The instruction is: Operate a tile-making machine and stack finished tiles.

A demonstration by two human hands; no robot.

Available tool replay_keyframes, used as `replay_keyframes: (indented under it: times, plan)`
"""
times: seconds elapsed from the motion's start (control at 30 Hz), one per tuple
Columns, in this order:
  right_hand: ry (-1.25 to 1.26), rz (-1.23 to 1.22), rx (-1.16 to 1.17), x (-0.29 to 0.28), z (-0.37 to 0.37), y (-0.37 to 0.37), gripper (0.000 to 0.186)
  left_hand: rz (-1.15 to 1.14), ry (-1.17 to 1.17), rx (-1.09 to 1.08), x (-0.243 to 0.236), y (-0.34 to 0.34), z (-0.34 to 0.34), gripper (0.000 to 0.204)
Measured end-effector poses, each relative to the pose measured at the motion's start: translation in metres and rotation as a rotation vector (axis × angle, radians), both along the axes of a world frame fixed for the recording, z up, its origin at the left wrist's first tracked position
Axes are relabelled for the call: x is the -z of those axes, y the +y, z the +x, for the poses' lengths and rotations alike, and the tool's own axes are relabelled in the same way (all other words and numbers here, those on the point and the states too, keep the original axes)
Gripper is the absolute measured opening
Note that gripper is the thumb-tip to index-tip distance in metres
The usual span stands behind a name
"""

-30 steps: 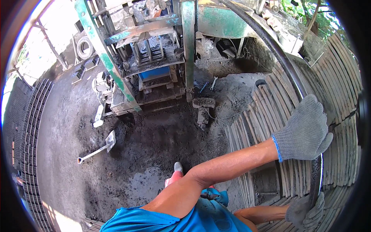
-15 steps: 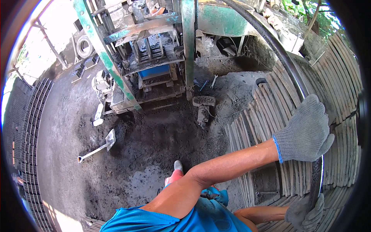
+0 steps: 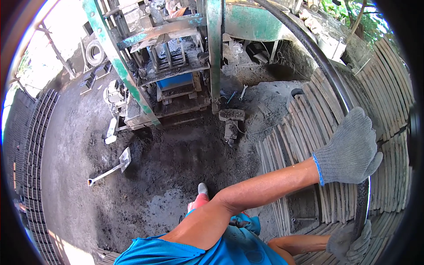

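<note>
A long dark metal lever (image 3: 326, 66) runs from beside the machine down along my right side, bowed by the lens. My left hand (image 3: 349, 148), in a grey knit glove with a blue cuff, reaches across my body and is closed round the lever. Lower down, near the lever's end, my right hand (image 3: 351, 244) in a grey glove is wrapped round it too. Ahead stands a machine with a worn green metal frame (image 3: 215, 57). Inside it, a blue box-shaped part (image 3: 176, 82) sits beneath a soiled platform.
Stacked wooden boards (image 3: 291, 145) line the right side. A shovel (image 3: 110, 168) lies on the dirty floor at left, near a motor (image 3: 115, 95). Two wrenches, one silver (image 3: 243, 92), lie right of the machine. Racked dark slabs (image 3: 35, 154) stand far left; a tire (image 3: 95, 53) leans behind.
The view has shifted very slightly. Both hands keep their grip on the lever at the same places, and nothing else has visibly moved.
</note>
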State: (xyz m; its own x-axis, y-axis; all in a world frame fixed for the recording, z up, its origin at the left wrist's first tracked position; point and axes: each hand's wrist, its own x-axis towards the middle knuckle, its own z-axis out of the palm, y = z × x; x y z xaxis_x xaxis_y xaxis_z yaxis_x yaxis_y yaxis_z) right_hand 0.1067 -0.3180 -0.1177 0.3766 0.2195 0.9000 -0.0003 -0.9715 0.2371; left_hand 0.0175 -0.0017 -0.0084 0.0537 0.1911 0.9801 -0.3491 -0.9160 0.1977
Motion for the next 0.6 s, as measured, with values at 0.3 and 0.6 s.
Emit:
replay_keyframes:
  times: [0.3,0.6]
  plan:
    - [-0.123,0.216,-0.528,0.011,0.015,-0.010,0.029,-0.008,0.095,-0.006,-0.004,-0.001,-0.009,0.035]
    - [0.000,-0.185,0.571,0.073,0.058,-0.055,0.032,0.012,0.155,0.001,-0.008,0.001,-0.015,0.034]
